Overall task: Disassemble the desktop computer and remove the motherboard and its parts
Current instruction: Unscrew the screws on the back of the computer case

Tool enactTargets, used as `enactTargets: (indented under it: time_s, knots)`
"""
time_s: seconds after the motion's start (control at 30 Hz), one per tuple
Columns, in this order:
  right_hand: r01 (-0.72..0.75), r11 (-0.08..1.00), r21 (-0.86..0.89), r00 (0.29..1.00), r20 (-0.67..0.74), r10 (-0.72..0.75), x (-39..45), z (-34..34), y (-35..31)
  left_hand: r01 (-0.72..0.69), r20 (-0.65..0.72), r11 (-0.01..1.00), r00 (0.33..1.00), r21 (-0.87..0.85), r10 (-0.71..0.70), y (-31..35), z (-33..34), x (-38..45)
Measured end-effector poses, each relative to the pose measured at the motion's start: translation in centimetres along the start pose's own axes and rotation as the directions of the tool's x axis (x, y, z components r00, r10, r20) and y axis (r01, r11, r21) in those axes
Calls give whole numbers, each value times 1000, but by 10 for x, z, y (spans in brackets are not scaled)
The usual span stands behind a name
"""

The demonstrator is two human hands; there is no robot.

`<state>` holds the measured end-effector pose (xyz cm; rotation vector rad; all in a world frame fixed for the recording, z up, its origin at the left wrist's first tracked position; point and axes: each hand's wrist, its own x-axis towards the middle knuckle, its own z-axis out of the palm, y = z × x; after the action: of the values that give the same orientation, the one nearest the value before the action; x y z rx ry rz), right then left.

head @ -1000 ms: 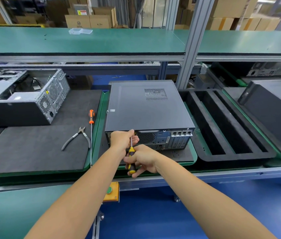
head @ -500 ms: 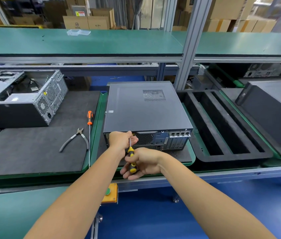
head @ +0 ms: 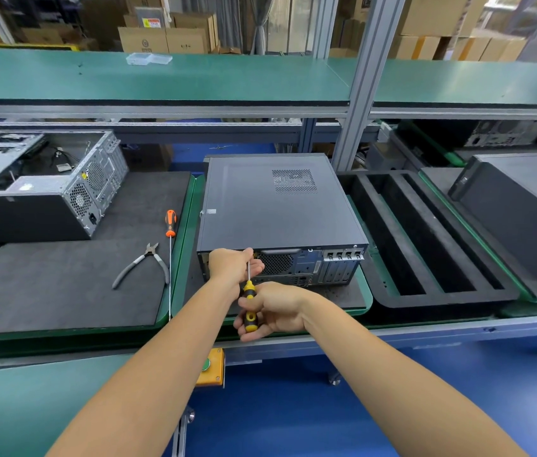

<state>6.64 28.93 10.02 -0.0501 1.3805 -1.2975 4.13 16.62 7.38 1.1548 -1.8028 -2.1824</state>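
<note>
A dark grey desktop computer (head: 270, 206) lies flat on a green-edged pallet, its rear panel facing me. My right hand (head: 273, 311) grips the yellow and black handle of a screwdriver (head: 250, 305). The thin shaft runs up to the top left corner of the rear panel. There my left hand (head: 232, 263) rests against the panel, thumb and fingers pinching the shaft close to its tip. The tip and whatever it touches are hidden behind my left thumb.
An opened, stripped silver case (head: 39, 186) sits on the black foam mat (head: 62, 291) at left. Pliers (head: 143, 262) and a long orange-handled screwdriver (head: 170, 245) lie on that mat. A black slotted foam tray (head: 425, 245) and another dark case (head: 524, 212) are at right.
My right hand's fingers have shifted round the screwdriver handle. My left hand and the computer stay where they were.
</note>
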Motion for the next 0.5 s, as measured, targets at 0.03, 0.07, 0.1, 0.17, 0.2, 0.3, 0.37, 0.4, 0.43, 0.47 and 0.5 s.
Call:
enactTargets:
  time_s: [0.03, 0.07, 0.1, 0.17, 0.2, 0.3, 0.37, 0.4, 0.43, 0.47, 0.5]
  knots:
    - [1, 1000, 30, 1000, 29, -2, -1, -1, 0, -4, -3, 1000, 1000, -3, 4, -1, 0, 0]
    - [7, 999, 51, 998, 54, -10, -2, -2, 0, -7, -5, 1000, 1000, -5, 7, -1, 0, 0]
    - [20, 998, 55, 997, 71, -24, -3, -4, 0, -7, -8, 1000, 1000, -4, 7, -1, 0, 0]
    - [46, 999, 7, 998, 36, -46, 0, -5, 1, 0, -11, 1000, 1000, -5, 0, -1, 0, 0]
    - [49, 998, -26, 999, -16, -50, 3, -5, 2, 7, -8, 1000, 1000, -11, -7, 0, 1, -1]
    - [47, 992, -117, 981, -179, -68, 12, -4, 4, 21, 13, 1000, 1000, -10, -21, 1, 1, -1]
    - [47, 974, -222, 960, -260, -105, 19, -3, 6, 32, 23, 999, 999, 18, -33, 2, 1, -1]
    - [45, 962, -268, 948, -291, -125, 22, -2, 7, 34, 21, 999, 999, 25, -35, 2, 1, -2]
    - [45, 954, -296, 941, -309, -140, 25, -1, 7, 33, 14, 999, 999, 24, -33, 3, 0, -2]
    - [45, 950, -309, 940, -310, -145, 26, 0, 7, 28, 8, 999, 1000, 21, -28, 4, 0, -1]
    - [43, 950, -308, 945, -296, -139, 26, 1, 6, 21, 3, 1000, 1000, 20, -21, 4, 0, -2]
